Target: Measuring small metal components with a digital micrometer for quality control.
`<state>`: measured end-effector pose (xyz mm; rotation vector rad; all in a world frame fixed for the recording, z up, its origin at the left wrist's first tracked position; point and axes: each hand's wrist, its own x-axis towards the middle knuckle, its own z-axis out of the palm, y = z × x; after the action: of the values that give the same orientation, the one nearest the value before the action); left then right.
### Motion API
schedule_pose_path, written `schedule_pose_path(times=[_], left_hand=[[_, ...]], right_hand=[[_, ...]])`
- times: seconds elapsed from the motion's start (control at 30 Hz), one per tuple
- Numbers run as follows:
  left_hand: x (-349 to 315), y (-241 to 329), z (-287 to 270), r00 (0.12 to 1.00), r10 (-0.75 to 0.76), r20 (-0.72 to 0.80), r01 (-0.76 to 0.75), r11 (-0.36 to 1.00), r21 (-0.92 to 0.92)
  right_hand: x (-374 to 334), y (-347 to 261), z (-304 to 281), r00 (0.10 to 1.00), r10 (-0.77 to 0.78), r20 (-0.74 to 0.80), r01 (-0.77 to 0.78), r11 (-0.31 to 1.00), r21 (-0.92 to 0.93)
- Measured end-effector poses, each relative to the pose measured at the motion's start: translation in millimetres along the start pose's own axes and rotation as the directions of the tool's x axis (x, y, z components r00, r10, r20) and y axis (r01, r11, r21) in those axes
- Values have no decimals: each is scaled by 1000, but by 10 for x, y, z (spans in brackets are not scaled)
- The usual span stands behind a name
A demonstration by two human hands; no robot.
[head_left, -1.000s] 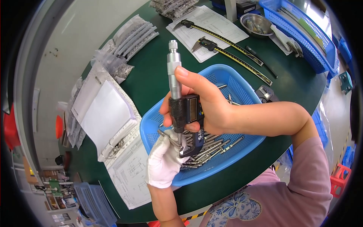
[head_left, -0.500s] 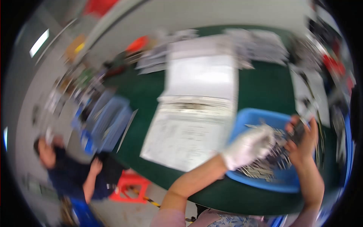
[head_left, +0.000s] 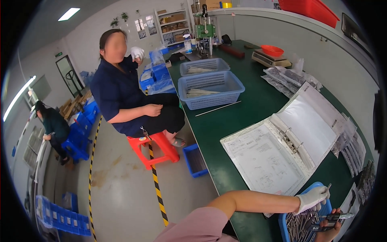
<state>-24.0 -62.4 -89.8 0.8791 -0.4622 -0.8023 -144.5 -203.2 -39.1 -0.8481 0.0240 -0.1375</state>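
Micrometer (head_left: 333, 218) is gripped in the right hand (head_left: 328, 232) at the near right, its fingers partly hidden behind it. A thin metal pin (head_left: 329, 186) is pinched by the gloved left hand (head_left: 312, 200), mostly concealed by the fingers. Beneath, the blue basket (head_left: 283, 230) of pins (head_left: 297, 228) is partly cut off.

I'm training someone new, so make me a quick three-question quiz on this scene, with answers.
1. True or false: the left hand is bare.
2. Which hand holds the micrometer? A, the left hand; B, the right hand.
3. Fill in the colour: the open ring binder lies on a ____ table.

Key: 1, false, it wears a white glove; 2, B; 3, green.
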Motion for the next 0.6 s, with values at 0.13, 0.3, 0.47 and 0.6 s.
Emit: schedule_pose_path(times=[0.13,0.3,0.47,0.6], left_hand=[[76,-8,-3,999,47,-22,-44,993,113],[0,19,9,998,65,18,-67,983,169],[-13,31,10,999,8,39,-15,981,194],[-49,25,12,1000,7,15,-10,982,191]], right_hand=[[27,22,-37,998,-35,-61,34,999,-28],[18,32,70,1000,12,-24,-15,985,-170],[13,24,181,987,139,79,-138,990,-21],[-26,79,300,990,91,-112,-99,993,-70]])
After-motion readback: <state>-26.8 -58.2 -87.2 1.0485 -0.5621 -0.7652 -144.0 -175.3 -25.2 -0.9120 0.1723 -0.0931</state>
